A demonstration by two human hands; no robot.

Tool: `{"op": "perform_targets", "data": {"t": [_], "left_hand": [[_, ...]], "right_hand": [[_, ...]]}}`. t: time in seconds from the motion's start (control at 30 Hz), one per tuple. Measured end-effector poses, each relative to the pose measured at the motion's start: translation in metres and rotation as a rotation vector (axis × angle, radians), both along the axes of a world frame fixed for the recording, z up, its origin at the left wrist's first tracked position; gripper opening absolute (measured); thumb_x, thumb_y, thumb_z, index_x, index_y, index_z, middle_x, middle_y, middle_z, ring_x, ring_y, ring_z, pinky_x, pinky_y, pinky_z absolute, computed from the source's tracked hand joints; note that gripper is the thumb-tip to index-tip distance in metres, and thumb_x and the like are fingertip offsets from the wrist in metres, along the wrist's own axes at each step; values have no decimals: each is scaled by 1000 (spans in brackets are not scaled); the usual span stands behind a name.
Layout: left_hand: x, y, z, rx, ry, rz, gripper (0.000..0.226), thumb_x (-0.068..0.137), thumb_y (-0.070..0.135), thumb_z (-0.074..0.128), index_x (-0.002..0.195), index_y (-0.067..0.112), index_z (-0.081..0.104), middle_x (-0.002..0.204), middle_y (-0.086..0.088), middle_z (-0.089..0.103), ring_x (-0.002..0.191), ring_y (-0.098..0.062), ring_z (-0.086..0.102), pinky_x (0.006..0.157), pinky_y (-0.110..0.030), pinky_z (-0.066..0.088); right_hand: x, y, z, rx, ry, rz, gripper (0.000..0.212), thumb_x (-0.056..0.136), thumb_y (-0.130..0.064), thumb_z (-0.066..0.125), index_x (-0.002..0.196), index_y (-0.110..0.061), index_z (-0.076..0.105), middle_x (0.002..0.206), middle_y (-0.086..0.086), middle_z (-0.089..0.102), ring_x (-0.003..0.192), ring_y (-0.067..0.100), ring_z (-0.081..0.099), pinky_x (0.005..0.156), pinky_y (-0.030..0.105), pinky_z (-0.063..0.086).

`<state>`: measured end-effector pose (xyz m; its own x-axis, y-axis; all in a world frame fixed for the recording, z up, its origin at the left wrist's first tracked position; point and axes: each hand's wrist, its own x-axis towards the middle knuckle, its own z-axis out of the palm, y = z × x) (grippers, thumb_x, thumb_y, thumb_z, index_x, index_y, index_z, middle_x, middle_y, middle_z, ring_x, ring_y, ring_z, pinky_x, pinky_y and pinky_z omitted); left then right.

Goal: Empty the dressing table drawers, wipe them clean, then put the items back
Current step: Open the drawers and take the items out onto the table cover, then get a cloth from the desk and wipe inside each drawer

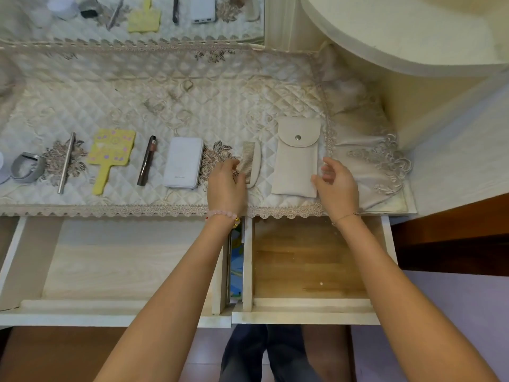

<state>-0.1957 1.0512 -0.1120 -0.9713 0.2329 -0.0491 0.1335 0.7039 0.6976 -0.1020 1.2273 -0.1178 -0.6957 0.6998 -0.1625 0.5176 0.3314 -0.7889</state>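
Observation:
Two drawers stand pulled out below the dressing table: a wide pale left drawer (115,260) and a smaller right drawer (308,260) with a brown wooden floor; both look bare inside. On the quilted cloth (165,100) lie a beige comb (252,164) and a beige snap pouch (297,158). My left hand (225,186) touches the comb's left edge, fingers lightly bent. My right hand (337,186) hovers at the pouch's lower right corner, fingers loosely curled, holding nothing.
Left of the comb lie a white power bank (183,162), a brown cosmetic tube (147,161), a yellow hand mirror (110,157), a metal stick (66,162) and a grey band (27,168). A mirror (132,17) stands behind; a rounded shelf (399,37) overhangs at right.

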Motion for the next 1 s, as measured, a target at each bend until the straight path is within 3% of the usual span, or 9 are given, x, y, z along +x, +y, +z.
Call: {"op": "perform_targets", "data": {"t": [0.13,0.23,0.5,0.83,1.0], "left_hand": [[17,-15,9,-136,269,-208,33,87,8,56,119,1,57,115,-17,61,108,-31,55,91,-35,41],[31,-27,12,-250,398,-302,36,87,17,58,119,1,58,116,-16,62,111,-32,56,97,-42,41],[78,-66,32,-346,447,-367,44,89,30,57,123,3,56,119,-13,62,117,-31,54,99,-44,41],[128,-121,67,-380,465,-306,52,91,41,42,126,5,54,120,-12,62,115,-28,55,99,-40,41],[146,-136,77,-382,467,-255,53,92,42,40,127,5,53,123,-11,60,116,-26,54,99,-39,39]], "right_hand": [[18,-9,11,272,9,165,52,89,-20,57,137,-10,42,135,9,48,125,22,44,104,33,36],[33,-21,18,355,28,237,54,89,-21,57,138,-7,39,139,10,45,129,24,39,108,28,27],[82,-56,35,419,-3,297,51,90,-28,56,136,-10,44,136,7,50,128,22,42,103,26,30],[119,-94,73,536,62,431,50,89,-35,54,134,-15,44,132,3,51,124,18,42,101,23,28],[126,-112,79,554,82,516,51,90,-36,54,135,-15,44,133,5,52,124,21,45,105,33,34]]}}
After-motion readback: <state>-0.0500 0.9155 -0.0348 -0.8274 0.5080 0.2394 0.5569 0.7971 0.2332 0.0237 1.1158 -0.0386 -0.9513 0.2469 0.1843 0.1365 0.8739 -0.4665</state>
